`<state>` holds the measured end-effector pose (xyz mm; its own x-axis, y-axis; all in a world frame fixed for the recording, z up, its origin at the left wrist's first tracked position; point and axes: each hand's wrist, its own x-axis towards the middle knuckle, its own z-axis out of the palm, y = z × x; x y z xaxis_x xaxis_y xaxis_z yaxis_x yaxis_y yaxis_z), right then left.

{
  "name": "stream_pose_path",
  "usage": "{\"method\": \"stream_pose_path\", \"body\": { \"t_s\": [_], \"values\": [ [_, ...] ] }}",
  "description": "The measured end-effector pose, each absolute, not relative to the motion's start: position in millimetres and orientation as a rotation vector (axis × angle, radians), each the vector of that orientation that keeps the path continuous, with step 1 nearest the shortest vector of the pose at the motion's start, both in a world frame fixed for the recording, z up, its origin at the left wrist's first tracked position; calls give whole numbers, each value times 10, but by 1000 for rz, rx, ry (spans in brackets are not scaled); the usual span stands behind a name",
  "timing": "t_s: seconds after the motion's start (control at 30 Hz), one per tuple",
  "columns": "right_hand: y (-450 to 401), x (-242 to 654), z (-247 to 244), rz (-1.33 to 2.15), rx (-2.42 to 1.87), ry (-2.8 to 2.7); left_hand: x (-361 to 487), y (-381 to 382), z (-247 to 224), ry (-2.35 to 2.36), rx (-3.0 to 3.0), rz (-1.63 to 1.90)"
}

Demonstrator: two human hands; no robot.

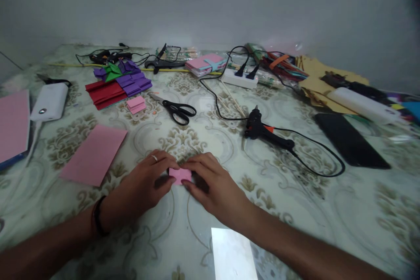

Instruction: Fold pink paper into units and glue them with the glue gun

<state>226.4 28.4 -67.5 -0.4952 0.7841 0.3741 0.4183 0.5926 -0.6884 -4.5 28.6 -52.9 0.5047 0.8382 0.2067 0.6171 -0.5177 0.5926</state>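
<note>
A small pink piece of paper (pixel 180 176) is held between both hands, low over the patterned tabletop. My left hand (pixel 141 181), with a ring and a dark wristband, pinches its left edge between thumb and fingers. On the other side, my right hand (pixel 218 181) grips the right edge the same way. Fingertips cover the paper's ends, so any folds there are hidden. A larger pink sheet (pixel 95 155) lies left of my left hand. Beyond the hands are black-handled scissors (pixel 179 108) and a small folded pink paper (pixel 136 104).
To the right lie a black glue gun (pixel 262 129) with a looping cord and a black phone (pixel 351 140). A white power strip (pixel 239 78) sits behind. Folded red papers (pixel 105 92) and purple papers (pixel 134 82), plus a white power bank (pixel 50 101), are at left. White paper (pixel 233 253) lies in front.
</note>
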Motion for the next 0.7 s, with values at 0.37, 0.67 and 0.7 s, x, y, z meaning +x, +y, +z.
{"method": "stream_pose_path", "body": {
  "t_s": [0.37,0.67,0.7],
  "values": [
    [331,2296,-588,777,-963,-2051,9,274,-383,1206,2216,658],
    [309,2280,-559,775,-898,-2041,25,248,-427,1171,2175,700],
    [312,2275,-545,785,-875,-2048,27,251,-424,1166,2191,696]
  ]
}}
